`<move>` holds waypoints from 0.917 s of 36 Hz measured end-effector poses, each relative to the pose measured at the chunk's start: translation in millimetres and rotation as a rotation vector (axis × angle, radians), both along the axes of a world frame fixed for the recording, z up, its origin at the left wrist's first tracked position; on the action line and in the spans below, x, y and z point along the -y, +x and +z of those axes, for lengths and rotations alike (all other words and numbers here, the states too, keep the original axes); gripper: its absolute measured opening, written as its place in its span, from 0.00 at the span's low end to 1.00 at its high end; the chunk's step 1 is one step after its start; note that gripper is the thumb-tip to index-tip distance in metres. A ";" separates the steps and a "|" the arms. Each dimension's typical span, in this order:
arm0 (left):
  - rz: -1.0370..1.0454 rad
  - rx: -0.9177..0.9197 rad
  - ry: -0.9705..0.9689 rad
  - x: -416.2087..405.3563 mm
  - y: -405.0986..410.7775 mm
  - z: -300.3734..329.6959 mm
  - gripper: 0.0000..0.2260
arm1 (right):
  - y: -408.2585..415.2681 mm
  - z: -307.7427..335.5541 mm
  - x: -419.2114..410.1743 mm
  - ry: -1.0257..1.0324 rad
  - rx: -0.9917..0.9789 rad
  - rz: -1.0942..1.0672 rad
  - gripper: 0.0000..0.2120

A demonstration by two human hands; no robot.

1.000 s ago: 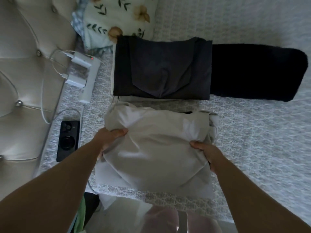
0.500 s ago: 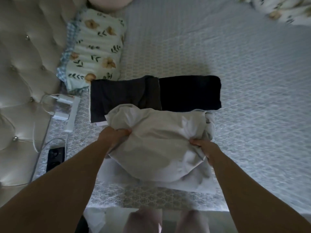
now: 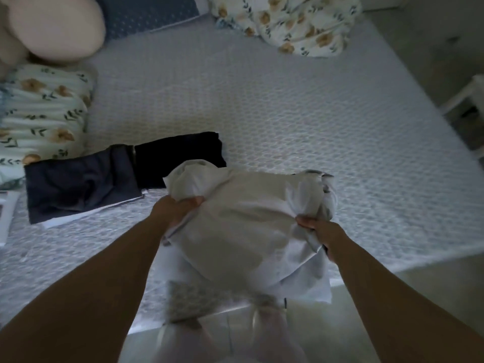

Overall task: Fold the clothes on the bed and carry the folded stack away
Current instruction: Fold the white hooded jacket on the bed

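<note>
A folded stack of pale grey-white clothes [image 3: 243, 224] is held up over the near edge of the bed [image 3: 301, 121]. My left hand [image 3: 175, 209] grips its left side with the thumb on top. My right hand [image 3: 318, 229] grips its right side, where the cloth bunches. A lower layer of the stack hangs down toward the floor. To the left, a folded dark grey garment [image 3: 78, 187] lies flat on the bed, with a folded black garment [image 3: 178, 155] beside it, partly hidden behind the stack.
Floral pillows lie at the left [image 3: 42, 113] and at the far top [image 3: 288, 22]. A pink cushion [image 3: 52, 27] sits in the top left corner. A white piece of furniture [image 3: 468, 100] stands right of the bed. The floor and my feet show below.
The stack has been lifted off the bed and shifted to the right, away from the dark garments. The view has pulled back, so more of the bed shows.
</note>
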State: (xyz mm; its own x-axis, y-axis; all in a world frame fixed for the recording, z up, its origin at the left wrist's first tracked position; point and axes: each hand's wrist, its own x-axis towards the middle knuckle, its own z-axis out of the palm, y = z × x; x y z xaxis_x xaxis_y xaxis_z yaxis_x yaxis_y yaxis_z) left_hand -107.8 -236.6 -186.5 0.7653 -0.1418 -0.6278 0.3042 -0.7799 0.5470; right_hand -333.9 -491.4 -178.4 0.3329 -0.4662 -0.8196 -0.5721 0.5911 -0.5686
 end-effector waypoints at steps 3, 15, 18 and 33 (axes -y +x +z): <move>-0.033 -0.010 -0.035 50.6 -35.5 4.3 0.43 | -39.2 11.1 45.0 -0.033 -0.015 -0.044 0.18; -0.276 -0.053 -0.053 190.3 -98.7 10.4 0.42 | -146.2 13.2 124.1 -0.124 -0.036 -0.333 0.30; -0.385 -0.015 -0.028 220.4 -103.7 16.2 0.43 | -165.6 8.2 134.1 -0.122 -0.043 -0.387 0.28; -0.318 -0.067 -0.005 381.2 -185.0 -3.6 0.44 | -243.8 -14.0 292.6 -0.116 -0.042 -0.414 0.18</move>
